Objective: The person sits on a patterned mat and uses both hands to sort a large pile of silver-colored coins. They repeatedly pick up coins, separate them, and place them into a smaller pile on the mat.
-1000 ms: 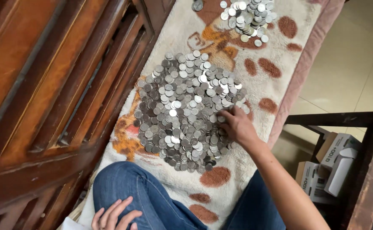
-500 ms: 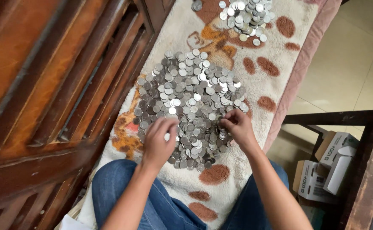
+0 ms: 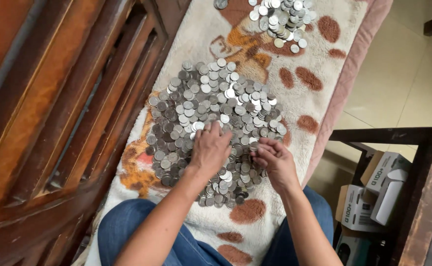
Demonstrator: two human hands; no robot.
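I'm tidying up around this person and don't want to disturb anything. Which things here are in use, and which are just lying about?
In use:
- large coin pile
- left hand pressed on it
- right hand at its edge, fingers curled
- fleece blanket underneath

Lying about:
- smaller coin heap
- cardboard boxes
- wooden bench back

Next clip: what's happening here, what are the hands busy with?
A seated person in jeans works at a large pile of silver coins spread on a fleecy white blanket with brown spots. The left hand lies palm down on the pile; the right hand is cupped at its edge, fingers curled over coins. A smaller coin heap sits farther away.
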